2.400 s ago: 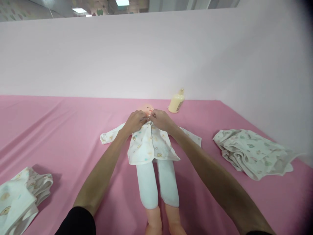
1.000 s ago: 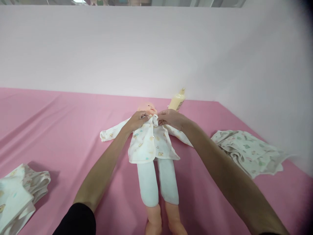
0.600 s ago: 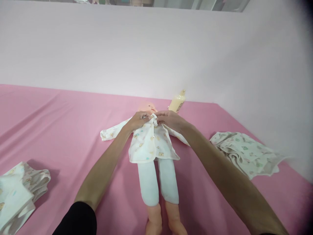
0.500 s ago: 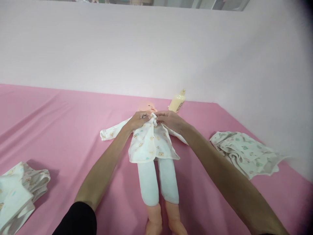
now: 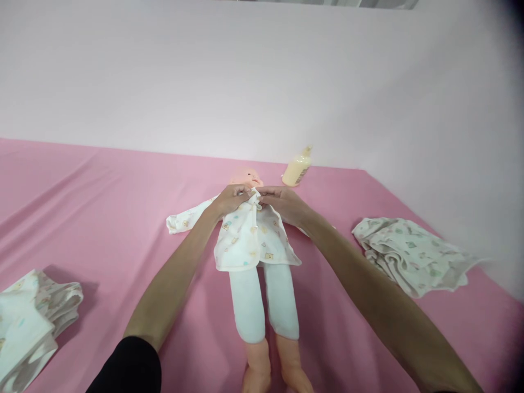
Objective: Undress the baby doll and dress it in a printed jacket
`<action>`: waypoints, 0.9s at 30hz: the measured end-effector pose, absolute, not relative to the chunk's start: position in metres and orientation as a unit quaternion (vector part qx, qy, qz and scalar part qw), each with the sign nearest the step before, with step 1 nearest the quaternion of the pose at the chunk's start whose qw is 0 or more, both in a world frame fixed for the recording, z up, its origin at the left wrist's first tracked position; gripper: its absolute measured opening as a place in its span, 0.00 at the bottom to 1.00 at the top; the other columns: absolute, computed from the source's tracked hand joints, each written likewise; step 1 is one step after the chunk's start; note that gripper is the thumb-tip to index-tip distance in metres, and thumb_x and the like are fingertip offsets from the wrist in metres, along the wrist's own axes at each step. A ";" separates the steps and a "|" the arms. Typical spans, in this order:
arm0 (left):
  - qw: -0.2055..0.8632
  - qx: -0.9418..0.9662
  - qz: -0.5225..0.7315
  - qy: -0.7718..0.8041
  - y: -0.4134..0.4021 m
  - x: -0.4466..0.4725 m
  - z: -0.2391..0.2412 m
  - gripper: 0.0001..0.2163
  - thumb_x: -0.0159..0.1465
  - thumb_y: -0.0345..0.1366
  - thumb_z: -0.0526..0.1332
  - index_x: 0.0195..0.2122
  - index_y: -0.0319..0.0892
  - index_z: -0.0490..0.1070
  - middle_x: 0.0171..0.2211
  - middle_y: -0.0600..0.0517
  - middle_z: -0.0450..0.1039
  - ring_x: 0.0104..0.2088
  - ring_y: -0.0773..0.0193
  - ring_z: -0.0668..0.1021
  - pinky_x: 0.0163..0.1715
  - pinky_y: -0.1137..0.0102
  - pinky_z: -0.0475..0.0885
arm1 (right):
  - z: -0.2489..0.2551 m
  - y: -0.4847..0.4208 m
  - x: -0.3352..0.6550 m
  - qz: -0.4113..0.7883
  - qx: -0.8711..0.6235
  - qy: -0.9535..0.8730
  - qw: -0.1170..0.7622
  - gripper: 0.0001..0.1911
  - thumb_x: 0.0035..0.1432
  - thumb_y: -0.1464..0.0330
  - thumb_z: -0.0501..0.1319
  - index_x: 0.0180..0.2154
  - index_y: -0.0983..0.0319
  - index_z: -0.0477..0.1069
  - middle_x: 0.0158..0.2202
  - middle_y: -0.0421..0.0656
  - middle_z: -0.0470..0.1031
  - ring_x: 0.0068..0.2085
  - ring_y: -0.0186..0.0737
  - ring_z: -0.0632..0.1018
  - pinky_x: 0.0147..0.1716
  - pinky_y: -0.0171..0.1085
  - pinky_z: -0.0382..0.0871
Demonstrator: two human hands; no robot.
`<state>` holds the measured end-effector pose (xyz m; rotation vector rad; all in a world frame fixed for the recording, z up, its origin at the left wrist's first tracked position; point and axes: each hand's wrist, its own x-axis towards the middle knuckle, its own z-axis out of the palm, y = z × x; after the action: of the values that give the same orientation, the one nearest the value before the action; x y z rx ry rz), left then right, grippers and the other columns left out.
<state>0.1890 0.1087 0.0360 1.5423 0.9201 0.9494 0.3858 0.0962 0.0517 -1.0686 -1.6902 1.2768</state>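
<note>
A baby doll (image 5: 254, 360) lies on its back with its head away from me and its feet toward me. It wears a white baby shirt (image 5: 239, 245) printed with small coloured figures, over white cloth legs. At the shirt's neckline my left hand (image 5: 232, 197) pinches the collar edge from the left. My right hand (image 5: 282, 201) grips the same collar from the right, its fingertips close to the left ones. A bit of the collar stands up folded between them. The doll's chin is just beyond my fingers. Whatever fastener may be under the fingertips is hidden.
A pump bottle (image 5: 295, 171) of pale yellow liquid stands beyond my right hand, near the white wall (image 5: 184, 82). Crumpled printed cloth (image 5: 413, 254) lies at the right, and a folded printed garment (image 5: 36, 322) at the near left. Pink sheeting (image 5: 123, 218) covers the surface.
Both hands stay at the collar with only slight finger movement. The collar fold between the fingertips has shifted a little. The view has tilted slightly.
</note>
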 end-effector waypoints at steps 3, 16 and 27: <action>0.524 0.649 0.394 0.386 0.108 0.189 0.037 0.24 0.55 0.57 0.67 0.34 0.38 0.74 0.30 0.51 0.73 0.29 0.67 0.72 0.29 0.71 0.66 | 0.059 0.092 0.386 0.480 -0.413 -0.690 0.351 0.13 0.55 0.68 0.63 0.43 0.58 0.81 0.38 0.40 0.80 0.40 0.36 0.79 0.45 0.34 0.72; 0.531 0.654 0.401 0.361 0.111 0.186 0.032 0.21 0.57 0.55 0.67 0.30 0.38 0.72 0.23 0.57 0.63 0.22 0.73 0.63 0.22 0.75 0.56 | 0.074 0.112 0.392 0.452 -0.402 -0.742 0.290 0.10 0.55 0.64 0.66 0.36 0.64 0.80 0.31 0.44 0.79 0.30 0.36 0.78 0.35 0.38 0.75; 0.639 0.562 0.411 0.328 0.115 0.182 0.026 0.18 0.54 0.47 0.72 0.34 0.37 0.75 0.29 0.49 0.76 0.26 0.67 0.75 0.27 0.73 0.68 | 0.058 0.123 0.388 0.429 -0.386 -0.736 0.353 0.17 0.52 0.55 0.69 0.31 0.64 0.78 0.26 0.41 0.75 0.27 0.32 0.72 0.28 0.33 0.64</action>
<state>0.1823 0.1147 0.0260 1.2830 0.7475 0.9370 0.3881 0.1226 0.0584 -0.9988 -1.9051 1.1096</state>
